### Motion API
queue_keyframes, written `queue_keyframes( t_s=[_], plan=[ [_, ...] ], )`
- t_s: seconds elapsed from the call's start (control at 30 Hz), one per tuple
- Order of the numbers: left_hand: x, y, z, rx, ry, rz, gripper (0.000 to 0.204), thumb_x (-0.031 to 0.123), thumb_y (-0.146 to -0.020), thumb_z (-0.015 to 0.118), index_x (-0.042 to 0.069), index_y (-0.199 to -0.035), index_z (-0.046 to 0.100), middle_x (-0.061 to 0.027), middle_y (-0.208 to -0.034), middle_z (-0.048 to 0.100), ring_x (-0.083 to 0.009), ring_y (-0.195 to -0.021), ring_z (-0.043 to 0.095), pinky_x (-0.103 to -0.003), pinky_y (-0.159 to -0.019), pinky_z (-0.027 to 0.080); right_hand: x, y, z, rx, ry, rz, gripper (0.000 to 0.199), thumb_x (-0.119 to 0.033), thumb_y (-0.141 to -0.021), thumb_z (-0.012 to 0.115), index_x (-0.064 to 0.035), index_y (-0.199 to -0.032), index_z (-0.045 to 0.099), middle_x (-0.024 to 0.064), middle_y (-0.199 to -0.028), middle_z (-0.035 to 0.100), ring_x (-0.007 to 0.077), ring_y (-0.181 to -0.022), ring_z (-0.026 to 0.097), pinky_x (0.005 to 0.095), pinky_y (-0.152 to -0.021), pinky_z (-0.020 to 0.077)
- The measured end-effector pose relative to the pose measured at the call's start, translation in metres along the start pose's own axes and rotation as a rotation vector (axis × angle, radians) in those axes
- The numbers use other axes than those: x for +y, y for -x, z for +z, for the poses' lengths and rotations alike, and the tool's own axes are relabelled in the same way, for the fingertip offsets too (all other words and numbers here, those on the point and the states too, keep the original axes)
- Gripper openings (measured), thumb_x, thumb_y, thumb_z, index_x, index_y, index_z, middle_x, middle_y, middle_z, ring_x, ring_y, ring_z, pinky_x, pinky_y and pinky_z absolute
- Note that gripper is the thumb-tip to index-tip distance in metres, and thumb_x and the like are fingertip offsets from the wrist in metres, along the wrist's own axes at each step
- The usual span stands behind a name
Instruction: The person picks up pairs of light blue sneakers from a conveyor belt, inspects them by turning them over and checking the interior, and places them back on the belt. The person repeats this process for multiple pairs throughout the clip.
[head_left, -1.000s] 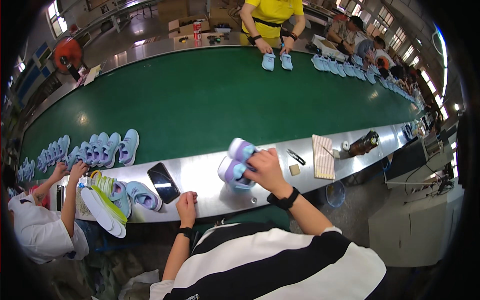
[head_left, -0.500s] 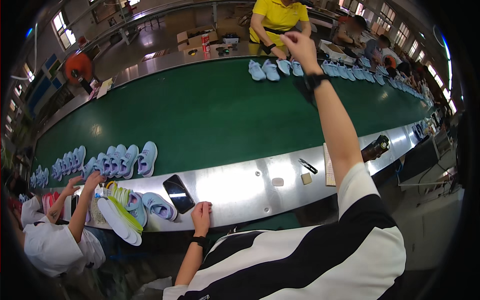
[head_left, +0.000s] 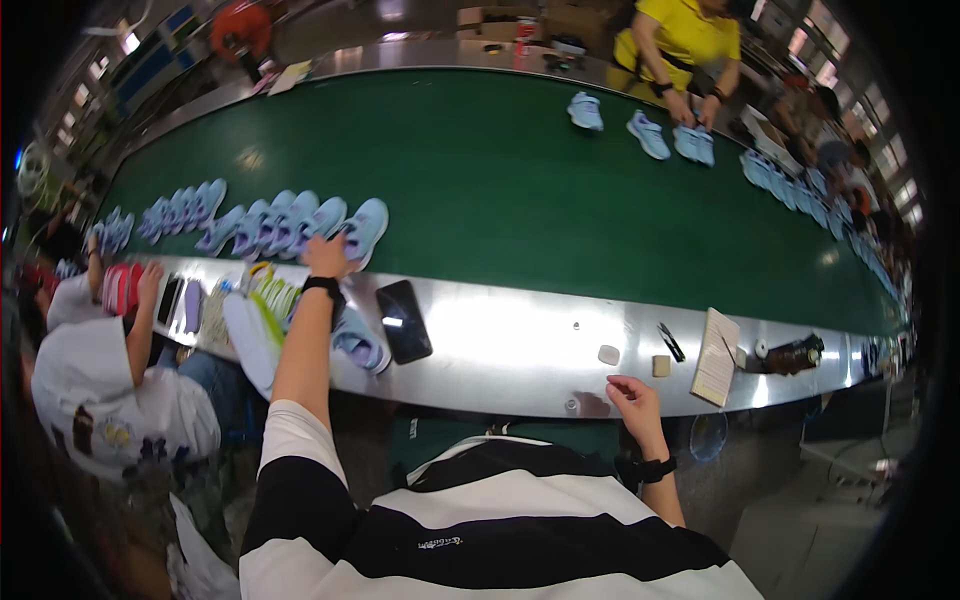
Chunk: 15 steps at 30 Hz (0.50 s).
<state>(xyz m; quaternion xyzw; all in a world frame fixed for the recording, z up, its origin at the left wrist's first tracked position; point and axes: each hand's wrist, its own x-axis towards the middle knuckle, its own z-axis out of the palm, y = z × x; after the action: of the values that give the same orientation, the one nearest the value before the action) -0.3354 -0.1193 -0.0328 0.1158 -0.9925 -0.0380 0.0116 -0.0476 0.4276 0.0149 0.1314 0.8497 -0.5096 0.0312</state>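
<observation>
My left hand (head_left: 330,257) reaches over the near edge of the green belt to the right end of a row of light blue sneakers. Its fingers are closed at the heel of the rightmost sneaker (head_left: 368,228), which still rests on the belt; the fingertips are partly hidden. My left forearm partly covers a light blue sneaker (head_left: 360,343) on the metal ledge, beside a black phone (head_left: 404,322). By the ledge's front edge my right hand (head_left: 637,403) holds nothing, its fingers loosely bent and apart. Closest to it are a pale flat piece (head_left: 608,355) and a small tan block (head_left: 661,366).
Thread snips (head_left: 671,342), a notebook (head_left: 716,358) and a dark bottle (head_left: 792,355) lie right on the metal ledge (head_left: 500,330). White insoles (head_left: 248,340) lie left. Across the green belt (head_left: 480,190), a person in yellow (head_left: 690,45) handles sneakers. Another person (head_left: 120,390) sits left.
My right hand has come back from above the far side of the belt to the ledge's front edge. My left hand has moved from beside the phone to the sneakers. The view has shifted.
</observation>
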Motion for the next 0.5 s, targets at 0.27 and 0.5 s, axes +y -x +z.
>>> queue_keyframes(
  t_s=[0.27, 0.5],
  plan=[
    [-0.027, -0.042, 0.016, -0.219, -0.029, -0.103, 0.05, 0.043, -0.067, 0.084, 0.029, -0.113, 0.07, -0.0196, -0.142, 0.047, -0.0395, -0.14, 0.03, -0.062, -0.11, 0.023, -0.006, 0.004, -0.019, 0.106, 0.015, -0.148, 0.022, -0.014, -0.086, 0.07, -0.0007, -0.104, 0.071, 0.0082, -0.087, 0.069, 0.0145, -0.077, 0.062, 0.0274, -0.073, 0.0491],
    [0.001, -0.037, -0.021, -0.115, 0.21, 0.219, 0.059, 0.047, -0.079, 0.075, 0.013, -0.126, 0.064, -0.018, -0.13, 0.059, -0.0351, -0.121, 0.056, -0.057, -0.103, 0.036, -0.027, -0.012, 0.033, -0.135, -0.011, -0.219, 0.027, -0.022, -0.086, 0.071, -0.0025, -0.105, 0.072, 0.011, -0.087, 0.07, 0.017, -0.075, 0.063, 0.0294, -0.07, 0.0506]
  ],
)
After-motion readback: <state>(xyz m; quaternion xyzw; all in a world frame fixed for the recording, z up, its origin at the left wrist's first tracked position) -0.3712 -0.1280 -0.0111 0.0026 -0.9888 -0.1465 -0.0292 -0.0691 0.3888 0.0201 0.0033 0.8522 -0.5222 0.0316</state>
